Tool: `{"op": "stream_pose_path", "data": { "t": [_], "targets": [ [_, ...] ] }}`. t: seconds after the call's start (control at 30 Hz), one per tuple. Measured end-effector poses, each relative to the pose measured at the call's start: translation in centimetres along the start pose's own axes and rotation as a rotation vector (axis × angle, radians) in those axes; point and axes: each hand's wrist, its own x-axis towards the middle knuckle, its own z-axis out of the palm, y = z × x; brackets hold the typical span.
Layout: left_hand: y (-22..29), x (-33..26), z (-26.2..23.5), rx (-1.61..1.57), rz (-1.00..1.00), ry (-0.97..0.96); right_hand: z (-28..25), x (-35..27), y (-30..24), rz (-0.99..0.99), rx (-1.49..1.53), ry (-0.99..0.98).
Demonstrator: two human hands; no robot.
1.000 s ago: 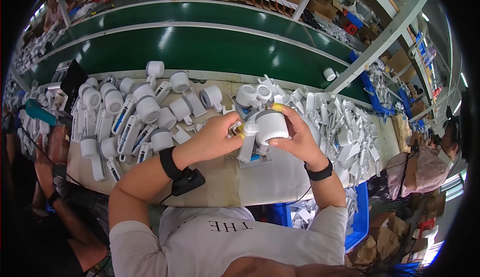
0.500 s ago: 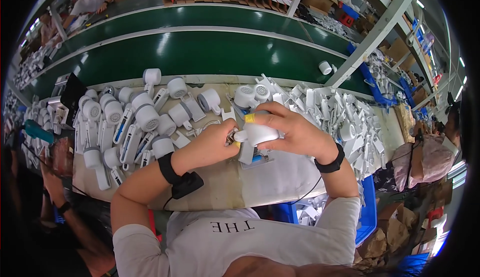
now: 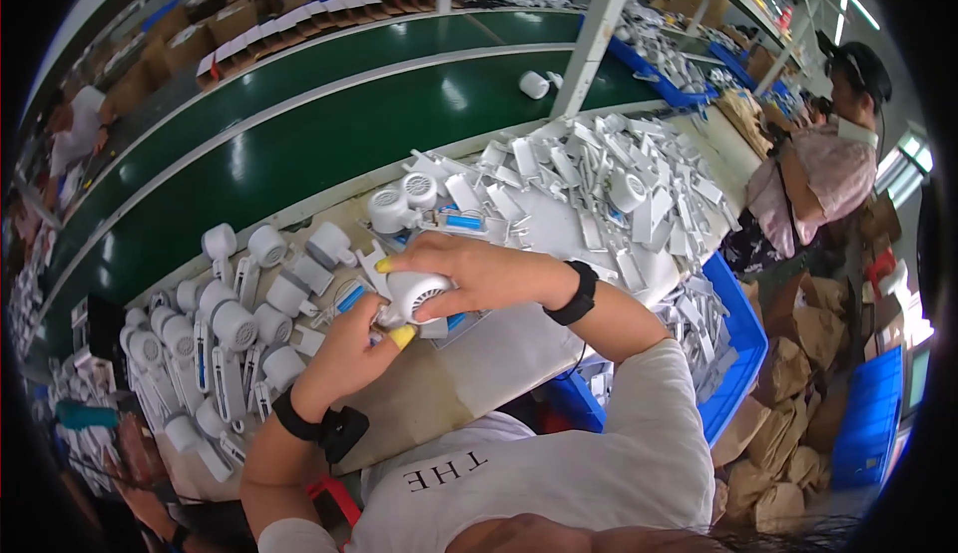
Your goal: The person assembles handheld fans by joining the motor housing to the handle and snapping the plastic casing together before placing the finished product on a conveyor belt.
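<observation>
Between the two hands, over the table (image 3: 454, 378): one white round fan housing (image 3: 407, 291) with a slotted face, raised clear of the tabletop.

Right hand (image 3: 479, 276): grip closed on the housing, fingers across its top and thumb against its lower side; one fingertip wrapped in yellow.

Left hand (image 3: 349, 348): fingers curled in at the housing's left end, thumb wrapped in yellow; what this grip pinched was hidden, so its hold could not be told.

Just beyond the hands: two white grilled heads (image 3: 420, 190), side by side, and one blue cylinder (image 3: 465, 222) in a white part.

To the left on the table: a cluster of white fan heads (image 3: 232, 321), several with handles. To the right: a broad heap of loose white plastic parts (image 3: 609, 179).

At the table's near right edge: one blue bin (image 3: 746, 353), holding white parts.

Behind the table: a green conveyor (image 3: 299, 134), bearing one white round head (image 3: 534, 85).

Far right: one co-worker (image 3: 823, 179), in a pale pink top.
</observation>
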Motion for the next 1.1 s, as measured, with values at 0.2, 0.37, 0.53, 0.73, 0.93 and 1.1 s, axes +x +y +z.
{"op": "stream_pose_path", "data": {
  "t": [0.2, 0.37, 0.53, 0.73, 0.93, 1.1],
  "targets": [
    [0.4, 0.2, 1.2, -0.645, -0.078, -0.057, 3.0, -3.8, 1.2, -0.009, 0.414, 0.340],
    [-0.9, 1.5, -0.9, -0.922, 0.046, 0.330, -0.8, -11.1, 3.3, 0.384, -0.355, 0.418],
    [-1.2, 2.4, -0.3, -0.946, 0.057, 0.206, 0.3, -17.3, 6.0, 0.720, -0.694, 0.360],
    [-2.2, 2.6, -0.2, -0.970, -0.021, 0.200, 0.9, -14.6, 3.7, 0.392, -0.691, 0.239],
    [-2.8, 2.5, 0.2, -1.021, 0.047, 0.308, 1.6, -15.5, 5.3, 0.237, -0.558, 0.192],
    [-3.5, 2.7, 1.8, -1.011, 0.099, 0.347, 2.8, -13.6, 4.9, 0.759, -0.459, 0.447]
  ]
}}
